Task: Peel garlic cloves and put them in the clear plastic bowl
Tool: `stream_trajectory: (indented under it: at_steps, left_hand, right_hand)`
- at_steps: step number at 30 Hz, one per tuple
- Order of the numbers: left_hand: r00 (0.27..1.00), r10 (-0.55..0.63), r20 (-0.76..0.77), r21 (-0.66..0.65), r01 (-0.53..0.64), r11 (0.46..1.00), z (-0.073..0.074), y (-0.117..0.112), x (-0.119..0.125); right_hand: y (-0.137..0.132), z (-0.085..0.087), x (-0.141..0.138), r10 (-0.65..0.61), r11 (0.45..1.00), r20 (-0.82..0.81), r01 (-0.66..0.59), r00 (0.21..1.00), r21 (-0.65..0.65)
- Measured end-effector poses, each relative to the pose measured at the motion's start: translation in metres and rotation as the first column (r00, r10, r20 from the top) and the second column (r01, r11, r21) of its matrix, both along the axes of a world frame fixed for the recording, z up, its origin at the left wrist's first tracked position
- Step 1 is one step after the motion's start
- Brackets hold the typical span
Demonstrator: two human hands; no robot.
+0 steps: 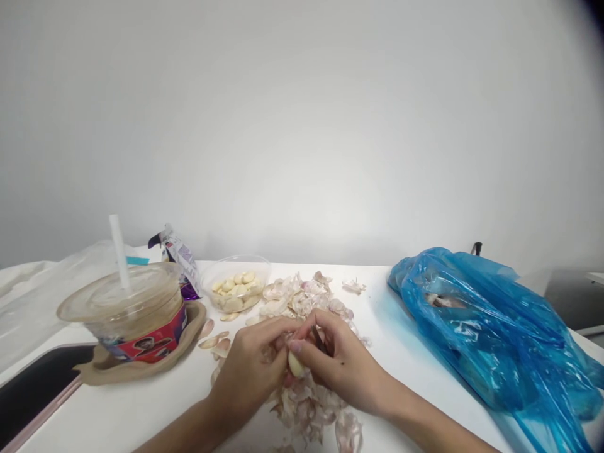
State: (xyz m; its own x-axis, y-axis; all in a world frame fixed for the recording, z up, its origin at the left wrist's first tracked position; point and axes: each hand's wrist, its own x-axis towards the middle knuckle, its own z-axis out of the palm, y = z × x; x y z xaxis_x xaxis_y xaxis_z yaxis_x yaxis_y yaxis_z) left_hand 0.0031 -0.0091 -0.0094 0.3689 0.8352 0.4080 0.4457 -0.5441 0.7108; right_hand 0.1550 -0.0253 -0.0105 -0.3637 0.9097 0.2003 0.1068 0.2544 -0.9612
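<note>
My left hand [257, 355] is closed around a pale garlic clove [296, 365], gripping it by the fingertips over the table. My right hand [342, 362] meets it there, its thumb pressed against the clove. A thin dark blade-like tool [319, 340] sticks out between my right thumb and fingers; most of it is hidden, so its kind is unclear. Papery garlic skins [306, 412] lie heaped beneath and behind both hands. Beyond my left hand, a clear plastic bowl [261, 267] holds several peeled cloves [238, 286]. Unpeeled cloves [218, 341] are scattered left of my left hand.
A lidded plastic cup [136, 314] with a straw stands in a brown cardboard holder [106, 371] at left, beside a dark-screened device [38, 390]. A purple-and-white packet [182, 255] is behind it. A blue plastic bag [491, 333] fills the right side.
</note>
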Motion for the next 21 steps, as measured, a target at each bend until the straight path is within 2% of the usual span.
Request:
stream_trajectory:
  at_steps: [6, 10, 16, 21]
  left_hand:
    - [0.993, 0.060, 0.105, -0.123, -0.047, 0.991, -0.0038, 0.0032, -0.0018]
    - [0.976, 0.075, 0.206, -0.194, -0.035, 0.980, -0.0029, 0.0023, -0.0046]
    - [0.964, -0.012, 0.266, -0.091, 0.037, 0.995, -0.0031, -0.0012, -0.0049]
    - [0.991, 0.032, 0.131, 0.002, -0.032, 0.999, -0.0028, 0.0025, -0.0041]
  right_hand:
    - [0.0011, 0.0010, -0.0022, 0.076, 0.997, -0.116, -0.078, 0.990, -0.015]
    - [0.0031, 0.0013, -0.0015, 0.043, 0.999, -0.127, -0.045, 0.991, -0.012]
    - [0.0053, 0.0005, -0.0010, -0.001, 1.000, -0.164, -0.003, 0.986, -0.026]
    - [0.0050, 0.0018, -0.0019, -0.011, 0.998, -0.181, 0.000, 0.983, -0.062]
